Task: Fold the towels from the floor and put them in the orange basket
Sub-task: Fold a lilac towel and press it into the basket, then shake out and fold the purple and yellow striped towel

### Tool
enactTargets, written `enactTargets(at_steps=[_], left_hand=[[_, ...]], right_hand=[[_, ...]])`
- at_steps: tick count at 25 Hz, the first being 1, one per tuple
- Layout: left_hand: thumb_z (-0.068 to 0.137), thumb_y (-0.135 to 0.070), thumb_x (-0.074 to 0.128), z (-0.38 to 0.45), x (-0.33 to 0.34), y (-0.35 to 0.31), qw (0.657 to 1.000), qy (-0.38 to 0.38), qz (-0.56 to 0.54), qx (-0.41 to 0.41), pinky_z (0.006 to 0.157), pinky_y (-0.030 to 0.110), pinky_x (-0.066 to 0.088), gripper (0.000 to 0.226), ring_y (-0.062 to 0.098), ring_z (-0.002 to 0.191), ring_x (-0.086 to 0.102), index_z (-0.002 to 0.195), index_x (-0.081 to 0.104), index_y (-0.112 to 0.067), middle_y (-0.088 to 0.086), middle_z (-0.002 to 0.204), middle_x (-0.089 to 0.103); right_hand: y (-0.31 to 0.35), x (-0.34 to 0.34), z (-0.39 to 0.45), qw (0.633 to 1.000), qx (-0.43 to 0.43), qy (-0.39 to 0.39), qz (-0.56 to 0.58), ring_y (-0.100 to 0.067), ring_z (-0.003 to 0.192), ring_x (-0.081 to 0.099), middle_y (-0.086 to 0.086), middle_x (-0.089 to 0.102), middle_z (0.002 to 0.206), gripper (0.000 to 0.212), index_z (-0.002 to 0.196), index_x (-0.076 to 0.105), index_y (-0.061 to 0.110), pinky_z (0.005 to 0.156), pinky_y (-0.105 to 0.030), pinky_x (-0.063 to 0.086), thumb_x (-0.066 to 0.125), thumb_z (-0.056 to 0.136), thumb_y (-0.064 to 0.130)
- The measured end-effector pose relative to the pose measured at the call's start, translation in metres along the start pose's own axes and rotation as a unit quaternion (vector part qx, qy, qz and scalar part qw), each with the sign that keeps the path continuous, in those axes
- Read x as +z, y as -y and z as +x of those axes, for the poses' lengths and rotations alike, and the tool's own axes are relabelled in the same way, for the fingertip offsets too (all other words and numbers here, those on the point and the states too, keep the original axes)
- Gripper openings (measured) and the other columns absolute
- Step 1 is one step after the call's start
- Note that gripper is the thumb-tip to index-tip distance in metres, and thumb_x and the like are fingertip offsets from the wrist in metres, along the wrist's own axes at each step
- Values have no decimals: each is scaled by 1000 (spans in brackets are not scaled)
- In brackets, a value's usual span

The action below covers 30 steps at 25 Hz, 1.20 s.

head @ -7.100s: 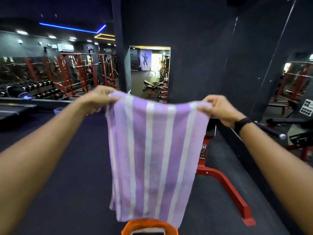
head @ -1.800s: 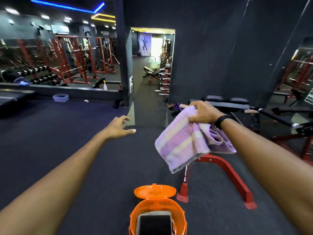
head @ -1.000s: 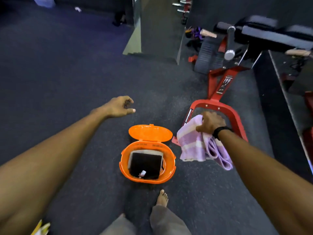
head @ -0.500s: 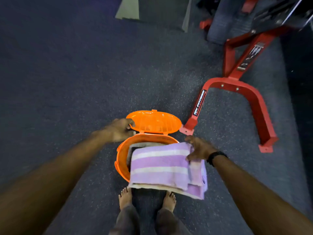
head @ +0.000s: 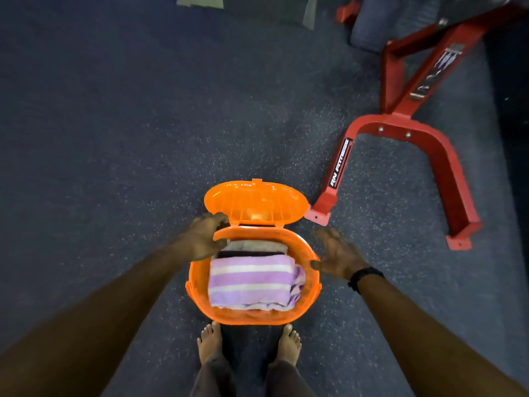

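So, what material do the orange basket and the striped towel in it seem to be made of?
The orange basket looks like moulded plastic: glossy and slightly translucent, with a ribbed, perforated hinged lid. The striped towel looks like soft terry cloth, matte and fuzzy, folded in thick layers; probably cotton, though the fibre cannot be told.

The basket (head: 197, 285) stands open-topped, its lid (head: 256, 202) tipped back on the far side, so the way in from above is free. The left hand (head: 201, 239) grips the far-left rim, and the right hand (head: 339, 257) hovers spread just beside the right rim. A red frame (head: 412, 130) blocks the floor at far right; bare feet (head: 210, 340) stand just behind the basket.
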<state>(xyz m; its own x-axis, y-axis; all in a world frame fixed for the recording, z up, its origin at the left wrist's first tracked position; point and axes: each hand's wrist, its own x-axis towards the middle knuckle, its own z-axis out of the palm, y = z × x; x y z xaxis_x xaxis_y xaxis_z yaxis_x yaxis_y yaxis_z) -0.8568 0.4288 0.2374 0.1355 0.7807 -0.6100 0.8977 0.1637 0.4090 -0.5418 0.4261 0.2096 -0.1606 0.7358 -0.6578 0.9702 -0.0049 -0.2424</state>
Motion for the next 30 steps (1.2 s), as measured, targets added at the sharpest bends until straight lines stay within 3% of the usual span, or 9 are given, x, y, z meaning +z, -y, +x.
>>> enactTargets(at_steps=[4,9,11,14,16,18,23,30], left_hand=[[84,-34,68,-37,-89,-60,998,-35,-14,45,102,33,41,57,23,124,49,134,46,-17,6,136,50],[85,-36,68,-98,-219,-157,990,-99,1,101,106,33,39,60,19,125,48,136,44,-15,7,137,50],[84,-41,68,-126,-268,-202,984,-130,15,123,104,34,41,63,19,124,49,136,43,-17,7,136,49],[80,-47,70,-165,-330,-267,969,-180,19,169,102,31,42,68,19,122,50,136,44,-18,6,134,51],[79,-47,71,-189,-360,-309,954,-205,13,217,100,29,41,68,18,123,50,135,45,-18,4,134,51],[79,-45,72,-208,-380,-346,940,-220,10,262,98,27,40,67,17,122,51,134,46,-18,4,132,52],[79,-40,74,-250,-404,-433,902,-200,30,382,100,26,37,71,19,124,49,137,44,-13,8,136,51],[76,-44,75,-314,-348,-528,830,-94,83,543,99,32,42,70,20,121,52,134,46,-17,4,133,52]], right_hand=[[14,-115,-52,996,-4,-61,61,-26,133,39,-7,34,147,87,149,27,21,107,-37,38,73,78,41],[15,-283,-142,981,-14,-161,104,-25,140,32,-11,34,150,85,147,29,19,114,-36,29,73,78,44],[12,-345,-191,970,-18,-216,108,-24,136,38,-9,38,147,84,146,33,17,112,-32,31,74,78,42],[1,-413,-266,952,-6,-285,112,-22,129,45,-7,43,142,82,144,35,17,106,-24,35,75,77,42],[-9,-443,-313,942,9,-316,115,-22,129,46,-6,43,141,82,144,34,20,106,-28,37,74,77,45],[-19,-460,-358,931,38,-345,116,-23,129,46,-9,44,141,85,144,33,22,107,-36,38,73,75,51],[-33,-459,-479,883,131,-429,136,-25,131,43,-11,41,145,87,146,30,18,108,-35,36,73,77,49],[-27,-367,-652,787,305,-510,165,-25,132,42,-10,42,144,88,146,31,20,108,-39,36,71,75,56]])
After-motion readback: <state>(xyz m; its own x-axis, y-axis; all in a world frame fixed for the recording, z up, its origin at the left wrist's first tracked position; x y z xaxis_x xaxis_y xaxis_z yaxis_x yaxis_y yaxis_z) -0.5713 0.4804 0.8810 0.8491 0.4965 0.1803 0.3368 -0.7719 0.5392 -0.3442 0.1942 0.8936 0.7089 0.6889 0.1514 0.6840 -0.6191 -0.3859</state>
